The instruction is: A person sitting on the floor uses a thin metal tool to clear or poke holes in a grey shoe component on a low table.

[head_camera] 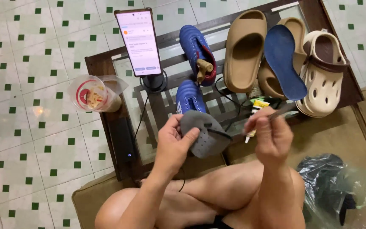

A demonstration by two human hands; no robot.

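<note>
My left hand holds a grey perforated insole by its edge, above my crossed legs. My right hand grips a thin stick-like tool with a small white tip showing below the fist. A blue football boot lies on the glass table just beyond the insole, and a second blue boot with a red heel lies farther back. A blue insole rests across the sandals. A small yellow glue tube lies on the table by my right hand.
A low glass table with a dark wooden frame holds a phone on a stand, tan slides and a cream clog. A plastic cup sits at its left edge. A dark plastic bag lies at right.
</note>
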